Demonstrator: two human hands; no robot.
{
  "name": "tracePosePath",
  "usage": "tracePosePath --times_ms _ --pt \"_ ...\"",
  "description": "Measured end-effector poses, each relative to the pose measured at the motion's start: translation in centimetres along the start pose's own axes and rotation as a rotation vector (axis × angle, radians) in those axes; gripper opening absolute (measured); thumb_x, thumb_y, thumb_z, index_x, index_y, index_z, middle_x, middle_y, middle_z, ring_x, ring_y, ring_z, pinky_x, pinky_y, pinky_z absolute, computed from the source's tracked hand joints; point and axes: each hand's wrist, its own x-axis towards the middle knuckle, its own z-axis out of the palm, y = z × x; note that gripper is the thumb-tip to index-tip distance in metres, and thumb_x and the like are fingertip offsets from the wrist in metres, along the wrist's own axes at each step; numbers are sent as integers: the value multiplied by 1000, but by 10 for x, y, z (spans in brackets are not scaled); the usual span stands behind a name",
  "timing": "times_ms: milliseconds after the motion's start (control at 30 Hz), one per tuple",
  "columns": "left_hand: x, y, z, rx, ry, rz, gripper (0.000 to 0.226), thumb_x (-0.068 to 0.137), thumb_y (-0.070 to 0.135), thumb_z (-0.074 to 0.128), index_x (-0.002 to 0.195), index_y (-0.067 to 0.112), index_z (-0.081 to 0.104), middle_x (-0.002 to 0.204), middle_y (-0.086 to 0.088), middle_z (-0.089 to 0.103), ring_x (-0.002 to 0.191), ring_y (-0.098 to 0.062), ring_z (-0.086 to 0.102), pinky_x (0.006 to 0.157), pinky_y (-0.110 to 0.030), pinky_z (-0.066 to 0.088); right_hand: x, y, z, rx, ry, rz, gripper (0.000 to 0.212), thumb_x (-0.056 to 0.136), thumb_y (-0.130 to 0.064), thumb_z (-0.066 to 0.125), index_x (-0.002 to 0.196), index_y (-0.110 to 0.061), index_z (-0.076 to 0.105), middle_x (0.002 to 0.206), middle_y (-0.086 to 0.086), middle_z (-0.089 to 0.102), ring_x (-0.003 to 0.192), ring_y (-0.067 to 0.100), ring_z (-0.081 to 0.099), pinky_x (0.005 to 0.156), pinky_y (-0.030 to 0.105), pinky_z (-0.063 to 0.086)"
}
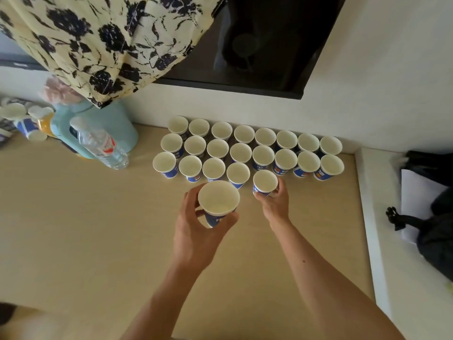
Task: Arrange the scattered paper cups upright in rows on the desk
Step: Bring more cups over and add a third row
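Paper cups (241,152) look light, crushable, so grip mid-wall gently: left hand (193,231) holds 1 near the rows (286,139), right hand (275,204) pinches 1 at their front edge.

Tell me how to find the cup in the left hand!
Start at the light wooden desk and find the rows of white-and-blue cups by the wall. In front of them the left hand grips one cup. Unlike the other cup in the right hand, at the front row's end, it is clear of the rows and looks the biggest.
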Motion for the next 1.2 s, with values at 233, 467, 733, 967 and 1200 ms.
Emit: tracePosePath --times_ms 233,467,733,967,1200 --pt "-9 0 0 16 2 -16 61 67 20 90 121 23 61 118 5 69 105 -12 67 86 -18 53 16 14 5 16 -12 -7 73 61 -14 82 129 -27 56 119 -2 69 111 20 67 99 48 56" --pt "-10 4 3 27 -1 -21 61 65 25 87 121 25 62 119 7 68 107 -12 67 86 -17 53 19 5 12 75 -18 -8 69 72 11 78 124 -29 56 114 -10 68 100 4 67 85 28 56" --pt "-11 2 5 31 -1 -32 61 64 25 87 120 26 62 117 8 69 106 -12 67 87 -19 54 20 11 12 106 8 -2 72 75 9 79 138 -12 50 123 -1 65 104 -6 63 86 19 54" --pt "-14 -4 8 49 -14 -54 63 64 27 87 122 27 61 119 8 68 108 -12 67 86 -18 53 23 19 3 85 15 24 73 76 4 79 140 -10 46 136 7 59 124 20 59 101 37 52" --pt "-7 -3 22 109 -19 -77 67 61 34 87 120 32 57 113 24 65 108 -3 63 88 -29 53 -30 -18 -28 187 -6 -41 49 84 1 71 128 -16 57 122 7 67 111 17 65 94 32 52"
